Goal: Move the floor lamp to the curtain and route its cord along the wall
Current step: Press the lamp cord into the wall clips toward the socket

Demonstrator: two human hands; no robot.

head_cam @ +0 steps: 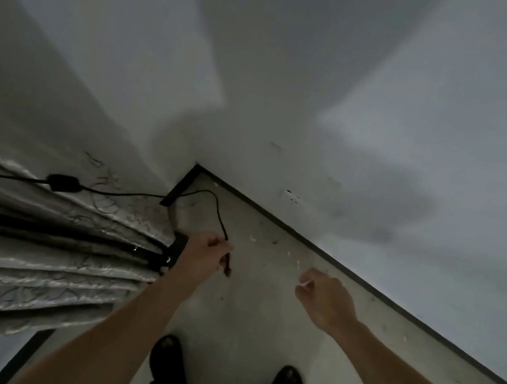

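I look down into a room corner. A thin black cord (pixel 216 206) runs from the left edge, through an inline switch (pixel 62 183), across the silvery curtain (pixel 36 257), loops near the corner and drops into my left hand (pixel 202 256). That hand is closed on the cord near its plug end, which hangs just below the fingers. The lamp's black pole (pixel 40 226) lies dark against the curtain folds, and its black base (pixel 174 254) sits beside my left wrist. My right hand (pixel 325 297) hovers to the right, fingers pinched on a small white piece.
White walls meet at the corner with a dark baseboard (pixel 349 271) running down to the right. A wall socket (pixel 291 195) sits low on the right wall. The pale floor (pixel 245 316) carries small bits of debris. My two dark shoes (pixel 165 360) stand at the bottom.
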